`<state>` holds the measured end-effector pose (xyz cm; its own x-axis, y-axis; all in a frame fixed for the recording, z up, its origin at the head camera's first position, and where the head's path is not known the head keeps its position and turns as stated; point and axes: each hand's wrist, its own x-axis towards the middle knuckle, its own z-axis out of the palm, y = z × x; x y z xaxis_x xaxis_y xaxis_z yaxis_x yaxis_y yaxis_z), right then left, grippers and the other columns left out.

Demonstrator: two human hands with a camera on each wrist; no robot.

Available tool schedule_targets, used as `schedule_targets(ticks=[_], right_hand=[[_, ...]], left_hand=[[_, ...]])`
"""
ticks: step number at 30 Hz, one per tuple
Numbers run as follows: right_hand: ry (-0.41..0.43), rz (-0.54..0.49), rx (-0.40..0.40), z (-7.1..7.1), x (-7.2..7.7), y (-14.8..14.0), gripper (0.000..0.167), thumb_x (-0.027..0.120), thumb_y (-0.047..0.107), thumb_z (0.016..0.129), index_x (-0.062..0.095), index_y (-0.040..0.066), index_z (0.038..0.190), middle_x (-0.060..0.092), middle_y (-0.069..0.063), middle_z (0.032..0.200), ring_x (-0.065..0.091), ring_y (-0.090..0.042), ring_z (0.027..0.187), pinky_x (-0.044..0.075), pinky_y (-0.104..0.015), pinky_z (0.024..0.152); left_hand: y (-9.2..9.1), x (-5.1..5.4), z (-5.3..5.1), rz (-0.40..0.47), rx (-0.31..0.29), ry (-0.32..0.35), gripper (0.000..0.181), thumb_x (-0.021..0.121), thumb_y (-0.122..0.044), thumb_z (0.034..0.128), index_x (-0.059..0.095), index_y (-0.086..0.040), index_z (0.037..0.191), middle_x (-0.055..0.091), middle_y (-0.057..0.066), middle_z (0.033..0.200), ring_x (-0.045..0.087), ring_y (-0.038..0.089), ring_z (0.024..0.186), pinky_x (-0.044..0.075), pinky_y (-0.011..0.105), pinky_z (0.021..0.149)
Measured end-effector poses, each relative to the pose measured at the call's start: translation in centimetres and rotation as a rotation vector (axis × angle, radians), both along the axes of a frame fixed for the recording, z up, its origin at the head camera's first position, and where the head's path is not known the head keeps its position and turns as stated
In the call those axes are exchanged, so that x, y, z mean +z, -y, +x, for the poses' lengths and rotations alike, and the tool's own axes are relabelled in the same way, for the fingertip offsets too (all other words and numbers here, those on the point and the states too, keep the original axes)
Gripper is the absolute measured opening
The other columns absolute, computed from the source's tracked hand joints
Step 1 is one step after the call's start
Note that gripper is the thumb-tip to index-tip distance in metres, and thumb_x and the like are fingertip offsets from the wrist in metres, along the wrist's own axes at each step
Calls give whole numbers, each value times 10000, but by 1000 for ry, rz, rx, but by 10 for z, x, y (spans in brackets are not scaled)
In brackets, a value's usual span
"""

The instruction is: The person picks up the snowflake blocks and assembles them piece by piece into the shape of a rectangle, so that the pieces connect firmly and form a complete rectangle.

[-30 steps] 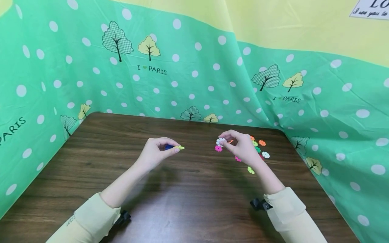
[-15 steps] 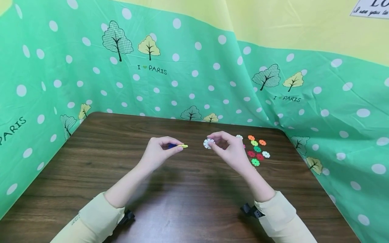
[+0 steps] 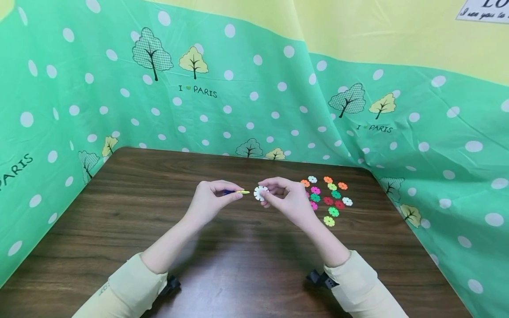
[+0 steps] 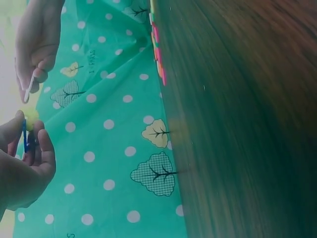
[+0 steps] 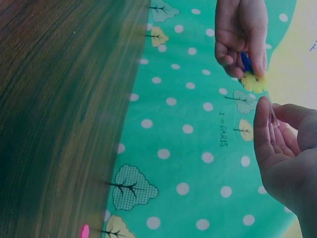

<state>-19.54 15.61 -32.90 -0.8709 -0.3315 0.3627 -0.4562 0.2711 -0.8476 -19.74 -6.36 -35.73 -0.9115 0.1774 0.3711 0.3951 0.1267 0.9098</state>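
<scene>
My left hand (image 3: pixel 208 201) pinches a blue snowflake disc (image 5: pixel 246 62) joined to a yellow snowflake disc (image 5: pixel 254 82), whose edge points right in the head view. Between the thumb and fingers of my right hand (image 3: pixel 290 198) is a white snowflake disc (image 3: pixel 260 193), its notched face toward the head camera. The white disc is close to the yellow one, with a small gap between them. Both hands are raised above the table. Part of the blue disc is hidden by my left fingers.
Several loose snowflake discs in orange, pink, red, white, yellow and green (image 3: pixel 333 212) lie flat on the right part of the brown wooden table (image 3: pixel 238 265). A green dotted curtain (image 3: pixel 254 115) hangs along the table's back and sides.
My right hand has moved left from the loose discs with the white disc, up to the yellow one. My left hand has shifted slightly right, still holding its joined pair.
</scene>
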Motion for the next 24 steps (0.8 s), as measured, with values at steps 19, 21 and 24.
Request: schedule_targets(ticks=[19, 21, 24], right_hand=[[55, 77, 15, -3, -6, 6, 231, 728, 169, 831, 713, 41, 1022, 700, -93, 745, 667, -197, 598, 566, -330, 586], [62, 80, 16, -3, -5, 6, 235, 726, 173, 833, 713, 37, 1025, 700, -86, 735, 667, -198, 594, 567, -345, 589], [57, 87, 21, -1, -5, 7, 228, 723, 162, 835, 713, 37, 1026, 701, -79, 731, 666, -191, 589, 567, -361, 591]], left_hand=[[-6, 9, 12, -58, -5, -55, 120, 756, -37, 769, 747, 5, 881, 724, 114, 886, 681, 196, 855, 549, 251, 724], [-6, 2, 6, -41, -6, -60, 121, 770, -58, 757, 757, -23, 872, 728, 90, 879, 684, 179, 850, 554, 275, 728], [-7, -2, 4, -13, -19, -82, 106, 777, -58, 748, 764, -43, 852, 729, 73, 867, 688, 156, 828, 559, 284, 717]])
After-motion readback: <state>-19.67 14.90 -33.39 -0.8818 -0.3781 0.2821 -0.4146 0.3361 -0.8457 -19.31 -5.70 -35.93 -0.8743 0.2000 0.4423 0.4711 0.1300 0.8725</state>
